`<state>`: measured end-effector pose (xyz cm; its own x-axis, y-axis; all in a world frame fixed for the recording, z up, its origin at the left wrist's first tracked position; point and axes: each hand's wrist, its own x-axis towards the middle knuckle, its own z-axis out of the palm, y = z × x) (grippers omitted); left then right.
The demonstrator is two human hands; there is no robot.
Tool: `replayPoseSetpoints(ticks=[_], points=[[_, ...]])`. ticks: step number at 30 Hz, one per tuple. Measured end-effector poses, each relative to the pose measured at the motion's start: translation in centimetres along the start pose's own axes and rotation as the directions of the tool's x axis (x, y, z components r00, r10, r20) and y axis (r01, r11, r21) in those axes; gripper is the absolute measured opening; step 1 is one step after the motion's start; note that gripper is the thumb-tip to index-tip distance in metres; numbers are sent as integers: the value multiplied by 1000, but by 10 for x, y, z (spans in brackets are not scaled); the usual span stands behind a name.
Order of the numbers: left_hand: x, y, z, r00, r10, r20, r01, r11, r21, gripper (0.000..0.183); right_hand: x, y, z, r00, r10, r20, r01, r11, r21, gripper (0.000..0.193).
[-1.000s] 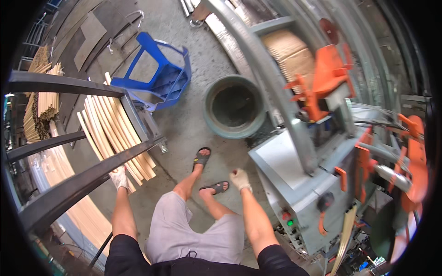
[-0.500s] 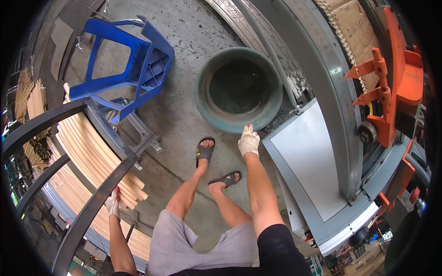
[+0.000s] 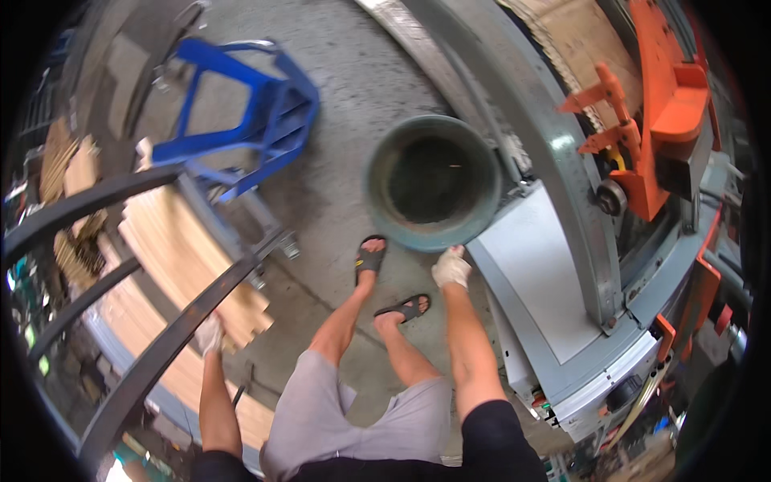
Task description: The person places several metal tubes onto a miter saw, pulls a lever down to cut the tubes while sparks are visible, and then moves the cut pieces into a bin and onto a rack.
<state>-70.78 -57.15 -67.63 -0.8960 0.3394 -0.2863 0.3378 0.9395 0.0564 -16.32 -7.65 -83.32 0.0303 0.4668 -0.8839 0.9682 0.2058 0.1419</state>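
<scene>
Over grey concrete floor (image 3: 339,185), pale wooden rods (image 3: 186,245) lie just beside the white-gloved left grip (image 3: 210,332), closure unclear. The right grip (image 3: 451,268) curls together.

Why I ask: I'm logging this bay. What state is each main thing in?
Rods: stacked side by side.
Tub: upright, open-topped; contents unclear.
Left hand: gloved, at the Rods; grip unclear.
Right hand: gloved, near the Tub; grip looks closed.
Stool: apparently tipped on its side.
Sandals: worn.
Machine: running or stopped, cannot tell.
</scene>
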Motion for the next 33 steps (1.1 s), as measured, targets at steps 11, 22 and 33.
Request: replayPoseSetpoints(ticks=[11,22,33], points=[[-41,102,-42,957,54,284,-179,883,435,55,-347,154,74,997,-46,58,19,917,398,61],[-270,513,-226,80,647,758,-806,489,-332,38,-652,255,232,802,490,343,-529,312,789,44],[-687,840,-195,-724,655,218,-685,-644,-340,43,-670,219,286,865,78,496,-477,-183,860,47]])
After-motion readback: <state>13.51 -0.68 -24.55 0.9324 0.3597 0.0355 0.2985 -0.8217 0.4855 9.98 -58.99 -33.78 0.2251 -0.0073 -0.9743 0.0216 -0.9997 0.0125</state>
